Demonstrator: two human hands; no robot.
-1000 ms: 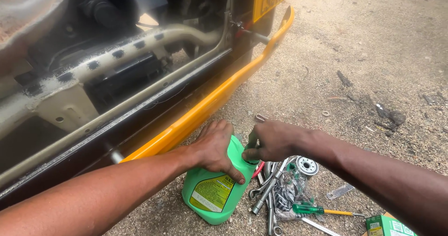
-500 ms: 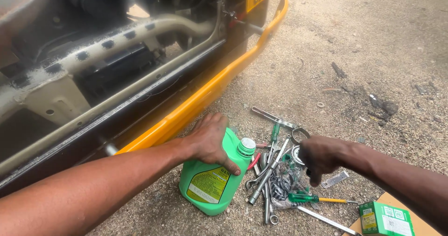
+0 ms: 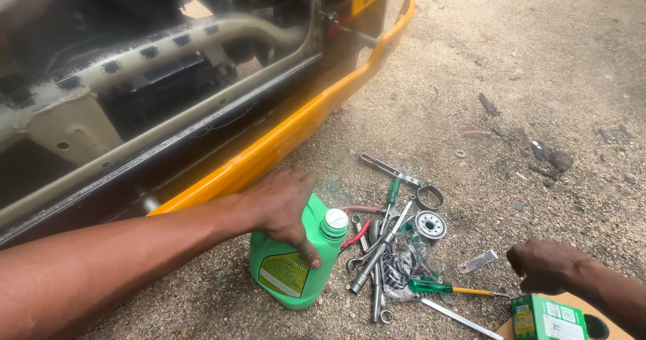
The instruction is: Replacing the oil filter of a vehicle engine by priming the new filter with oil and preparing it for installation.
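Forearm at near left runs out of frame at the bottom edge; the left hand (image 3: 281, 207) at its end lies over the shoulder and handle of a green jug (image 3: 295, 262), fingers curled down its front face, so the handle itself is hidden. Engine bay (image 3: 155, 64) at far left is dark and its inner parts are hard to make out. Yellow bumper (image 3: 296, 131) runs from near left to far right, its upper end cut off by the top edge.

Change since half a second ago: the right hand (image 3: 548, 265) has moved right, off the tool pile, to the near right corner beside a small green box (image 3: 538, 316). The left hand has stayed on the jug. One second ago the right hand was at the jug's neck.

Jug: green plastic, upright on gravel just near of the bumper, yellow-green label on its front, white sealed mouth (image 3: 336, 219) showing with no cap on it.

Right of the jug, touching or nearly so: tool pile (image 3: 390, 246) of spanners, a socket wrench, a green-handled screwdriver (image 3: 444, 288), a round metal filter (image 3: 431, 225).

Right hand is loosely closed, fingers curled in; whether it holds anything cannot be told. Its forearm is cut off at the right edge. The box sits on brown cardboard (image 3: 599, 326), partly out of frame.
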